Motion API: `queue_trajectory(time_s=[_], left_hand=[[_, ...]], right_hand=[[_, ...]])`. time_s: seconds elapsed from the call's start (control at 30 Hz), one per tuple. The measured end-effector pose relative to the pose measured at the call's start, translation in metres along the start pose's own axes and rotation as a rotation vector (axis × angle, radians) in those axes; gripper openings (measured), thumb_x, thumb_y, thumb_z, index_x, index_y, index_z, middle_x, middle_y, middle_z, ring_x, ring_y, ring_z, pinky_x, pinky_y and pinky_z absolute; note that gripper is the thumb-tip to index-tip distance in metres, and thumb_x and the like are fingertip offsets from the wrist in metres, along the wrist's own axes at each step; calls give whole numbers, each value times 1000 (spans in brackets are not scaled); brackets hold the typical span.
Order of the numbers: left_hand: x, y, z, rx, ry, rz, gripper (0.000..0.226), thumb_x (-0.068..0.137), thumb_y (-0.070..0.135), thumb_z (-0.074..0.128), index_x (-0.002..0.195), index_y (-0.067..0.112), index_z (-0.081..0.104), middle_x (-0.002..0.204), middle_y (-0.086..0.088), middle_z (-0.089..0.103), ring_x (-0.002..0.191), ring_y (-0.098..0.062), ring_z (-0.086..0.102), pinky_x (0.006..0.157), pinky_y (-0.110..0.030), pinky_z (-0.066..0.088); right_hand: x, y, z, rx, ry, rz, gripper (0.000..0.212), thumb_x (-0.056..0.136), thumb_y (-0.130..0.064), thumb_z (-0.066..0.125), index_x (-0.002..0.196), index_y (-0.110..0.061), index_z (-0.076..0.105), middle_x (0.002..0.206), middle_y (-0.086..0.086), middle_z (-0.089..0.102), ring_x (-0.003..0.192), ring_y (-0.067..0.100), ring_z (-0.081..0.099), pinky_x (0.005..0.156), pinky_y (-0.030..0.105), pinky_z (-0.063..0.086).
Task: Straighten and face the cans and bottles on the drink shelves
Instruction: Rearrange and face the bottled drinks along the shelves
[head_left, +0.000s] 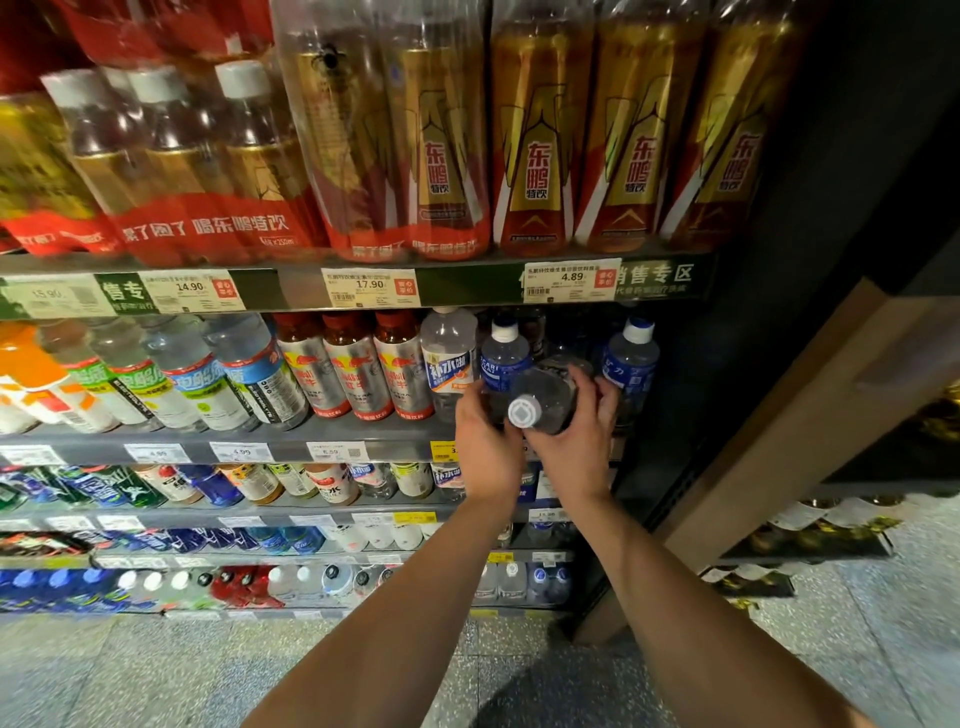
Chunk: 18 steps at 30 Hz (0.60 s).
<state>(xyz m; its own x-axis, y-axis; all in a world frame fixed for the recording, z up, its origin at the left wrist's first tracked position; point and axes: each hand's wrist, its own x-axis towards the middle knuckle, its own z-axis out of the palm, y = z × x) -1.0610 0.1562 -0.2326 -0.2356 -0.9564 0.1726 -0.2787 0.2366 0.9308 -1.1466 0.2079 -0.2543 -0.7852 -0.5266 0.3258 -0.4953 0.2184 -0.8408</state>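
A shop aisle with drink shelves stacked row on row above a speckled floor. Both hands are up at the right end of the second shelf, wrapped round one clear bottle: the left hand grips its near-left side, the right hand curls over its right side, fingers bent around the body. The bottle is tipped well off upright, its long axis running from the shelf back out toward the person, white cap pointing at us and its base toward the shelf. Just behind the hands stand two blue-labelled bottles, and to their left a white-labelled bottle and red-capped ones, all upright. My guess is the person is resetting this one bottle; next it needs swinging upright, setting into the gap between the blue ones, and turning label-forward.
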Motion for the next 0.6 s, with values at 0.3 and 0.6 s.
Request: queue_trajectory(time_s=[0.3, 0.6], left_hand=[[4, -4, -5, 4, -60, 10, 49, 87, -7, 55, 132, 14, 54, 126, -3, 64, 118, -18, 62, 102, -41, 52], [0, 5, 8, -9, -84, -18, 58, 88, 4, 64, 138, 16, 40, 130, -6, 63, 116, -24, 63, 100, -36, 52]], right_hand=[[-2, -8, -13, 220, 139, 35, 61, 64, -49, 84, 118, -40, 56, 116, -22, 59, 116, 3, 56, 98, 25, 47], [-13, -30, -48, 608, 189, 150, 47, 72, -40, 84, 113, -43, 61, 111, -11, 72, 103, 8, 69, 83, 17, 54]])
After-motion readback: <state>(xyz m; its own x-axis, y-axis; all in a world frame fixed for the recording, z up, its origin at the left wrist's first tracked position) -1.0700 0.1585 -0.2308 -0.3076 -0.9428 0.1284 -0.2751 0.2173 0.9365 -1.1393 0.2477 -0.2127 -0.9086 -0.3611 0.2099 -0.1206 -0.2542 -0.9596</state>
